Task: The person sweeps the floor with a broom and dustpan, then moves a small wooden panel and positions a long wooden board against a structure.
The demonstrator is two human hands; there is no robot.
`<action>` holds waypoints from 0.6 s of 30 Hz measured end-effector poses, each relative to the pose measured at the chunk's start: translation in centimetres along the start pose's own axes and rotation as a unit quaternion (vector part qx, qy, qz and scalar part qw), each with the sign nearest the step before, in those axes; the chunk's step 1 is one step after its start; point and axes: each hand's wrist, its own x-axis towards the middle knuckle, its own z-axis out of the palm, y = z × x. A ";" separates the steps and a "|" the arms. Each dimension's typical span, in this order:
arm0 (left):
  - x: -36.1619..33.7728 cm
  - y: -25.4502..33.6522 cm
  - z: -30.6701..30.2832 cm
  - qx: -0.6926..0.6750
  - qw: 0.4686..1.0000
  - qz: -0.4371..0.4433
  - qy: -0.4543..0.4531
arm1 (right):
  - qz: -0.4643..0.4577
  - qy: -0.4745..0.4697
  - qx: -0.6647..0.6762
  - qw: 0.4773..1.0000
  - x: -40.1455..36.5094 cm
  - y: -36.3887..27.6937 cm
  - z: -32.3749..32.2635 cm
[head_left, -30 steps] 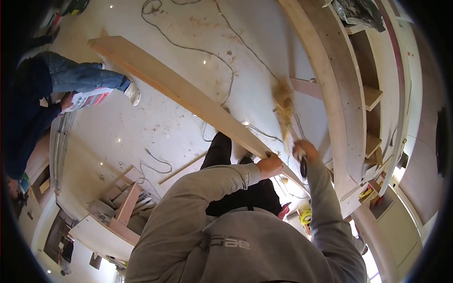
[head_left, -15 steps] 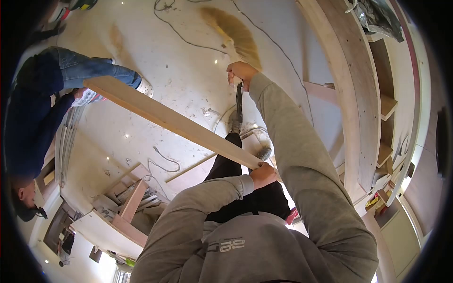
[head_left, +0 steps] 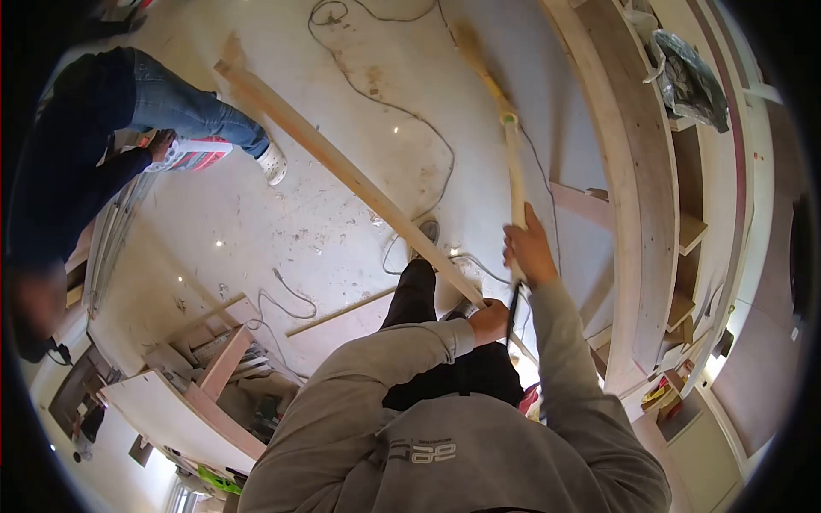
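Observation:
My left hand (head_left: 488,321) is closed round the near end of a long wooden board (head_left: 342,175), which slants away to the upper left. In my right hand (head_left: 532,248) is the pale handle of a broom (head_left: 514,162), its yellow-brown bristles blurred and pointing away near the top. The dark lower part of the handle comes down beside my left hand. Both the board and the broom reach out over the dusty floor (head_left: 282,205), where bits of debris lie scattered.
At left a person in dark clothing (head_left: 81,171) bends over a white and red bag (head_left: 201,154). Cables (head_left: 428,124) snake across the floor. A curved wooden unit (head_left: 637,171) with shelves runs along the right, a grey plastic bag (head_left: 688,81) on top. Offcuts fill a bin (head_left: 201,406) at lower left.
My right hand has come back toward me and to the right, swinging the broom upright in view. The board's far end has shifted up and right, its narrower side now showing.

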 end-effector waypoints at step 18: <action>-1.2 -2.0 0.7 -0.050 0.996 -0.066 0.015 | -0.012 -0.186 0.013 0.982 9.4 0.2 -0.6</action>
